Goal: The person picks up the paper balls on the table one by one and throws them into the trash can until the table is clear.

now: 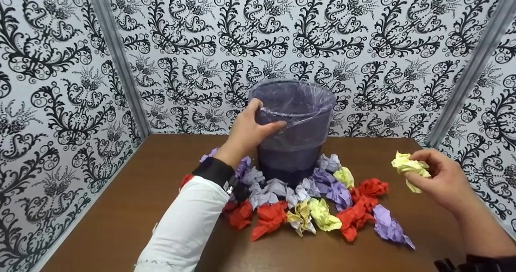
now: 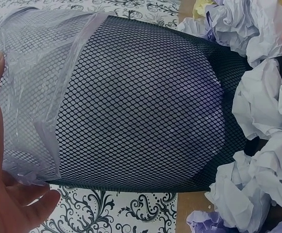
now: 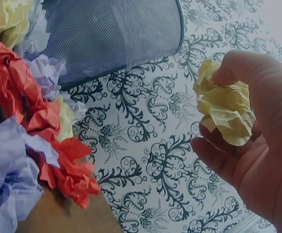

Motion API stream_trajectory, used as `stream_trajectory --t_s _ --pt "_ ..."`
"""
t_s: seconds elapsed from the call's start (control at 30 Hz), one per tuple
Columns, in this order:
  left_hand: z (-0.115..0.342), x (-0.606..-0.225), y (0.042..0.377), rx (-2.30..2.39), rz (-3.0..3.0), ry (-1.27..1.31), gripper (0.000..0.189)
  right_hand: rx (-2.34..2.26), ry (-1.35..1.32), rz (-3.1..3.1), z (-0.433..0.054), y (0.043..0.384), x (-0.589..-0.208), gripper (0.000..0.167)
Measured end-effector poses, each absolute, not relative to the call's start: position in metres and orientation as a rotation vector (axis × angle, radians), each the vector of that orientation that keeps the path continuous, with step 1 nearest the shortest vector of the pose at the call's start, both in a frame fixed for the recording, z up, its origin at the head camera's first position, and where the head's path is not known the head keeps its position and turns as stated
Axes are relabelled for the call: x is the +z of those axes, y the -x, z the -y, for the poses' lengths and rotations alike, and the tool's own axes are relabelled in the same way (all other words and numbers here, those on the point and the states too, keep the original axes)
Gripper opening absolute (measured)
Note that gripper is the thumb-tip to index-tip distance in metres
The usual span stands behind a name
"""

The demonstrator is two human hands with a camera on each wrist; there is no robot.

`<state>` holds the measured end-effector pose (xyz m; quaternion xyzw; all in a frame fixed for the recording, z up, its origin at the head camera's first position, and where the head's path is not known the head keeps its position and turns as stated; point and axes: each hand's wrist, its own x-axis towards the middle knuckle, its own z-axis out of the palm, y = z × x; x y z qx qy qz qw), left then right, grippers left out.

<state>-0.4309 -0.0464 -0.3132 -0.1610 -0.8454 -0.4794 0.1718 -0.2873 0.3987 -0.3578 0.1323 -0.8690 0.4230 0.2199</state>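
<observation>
A dark mesh wastebasket (image 1: 288, 155) stands upright on the table, its rim draped with a clear plastic liner (image 1: 306, 131). My left hand (image 1: 252, 129) grips its upper left side, with the thumb lying over the liner near the rim. In the left wrist view that hand (image 2: 0, 160) reaches round the lined end of the mesh. Off to the right of the basket, above the table, my right hand (image 1: 439, 179) pinches a crumpled yellow paper ball (image 1: 409, 167). The right wrist view has this paper (image 3: 226, 109) between thumb and fingers.
Crumpled papers ring the basket's base: red (image 1: 270, 219), grey-white (image 1: 276, 189), purple (image 1: 389, 225) and yellow (image 1: 322, 215) ones. Everything rests on a brown table (image 1: 133, 207). Black-and-white patterned walls (image 1: 193, 62) rise behind it and at both sides.
</observation>
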Motion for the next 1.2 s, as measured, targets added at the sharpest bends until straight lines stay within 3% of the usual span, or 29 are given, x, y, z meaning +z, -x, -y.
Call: stream_trajectory --t_s 0.47,0.93,1.2 --pt "0.043 -0.307 0.43 -1.333 2.418 0.459 0.072 1.165 -0.442 2.363 -0.377 0.303 -0.307 0.031" --pt "0.043 -0.309 0.429 -1.313 2.415 0.472 0.071 1.089 -0.35 2.429 -0.329 0.35 -0.218 0.035" --pt "0.046 -0.31 0.429 -1.315 2.41 0.465 0.07 1.146 -0.382 2.426 -0.283 0.377 -0.196 0.044"
